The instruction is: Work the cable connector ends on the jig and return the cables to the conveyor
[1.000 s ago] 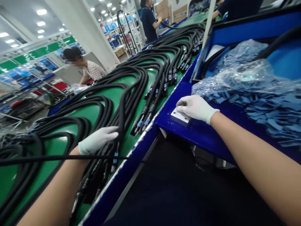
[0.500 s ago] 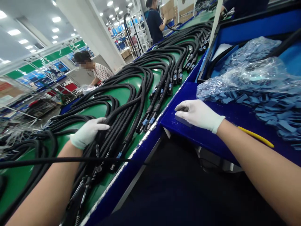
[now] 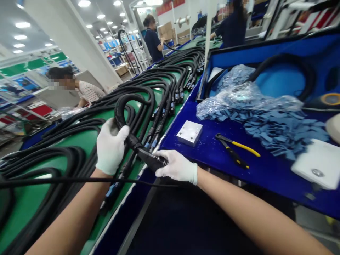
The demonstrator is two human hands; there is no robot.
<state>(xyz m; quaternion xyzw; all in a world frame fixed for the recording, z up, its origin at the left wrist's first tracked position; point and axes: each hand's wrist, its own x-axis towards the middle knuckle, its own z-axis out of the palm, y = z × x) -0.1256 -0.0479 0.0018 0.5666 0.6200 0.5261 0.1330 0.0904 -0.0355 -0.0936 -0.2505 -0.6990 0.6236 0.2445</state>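
Both my hands wear white gloves. My left hand (image 3: 111, 146) is wrapped round a black corrugated cable (image 3: 124, 106) lifted off the green conveyor belt (image 3: 87, 140). My right hand (image 3: 176, 166) grips the black connector end (image 3: 151, 160) of that same cable, over the belt's blue edge. Many more black cables with blue-tipped connectors (image 3: 170, 85) lie in loops along the belt.
On the blue work table (image 3: 212, 148) lie a metal block (image 3: 190, 132), yellow-handled pliers (image 3: 235, 148), a heap of blue pieces (image 3: 278, 129) partly under clear plastic, and a white box (image 3: 316, 163). Other people work along the belt at left and far back.
My right hand left the metal block and moved left onto the cable's connector. My left hand closed on a cable and lifted it. The view swung right, showing the pliers and white box.
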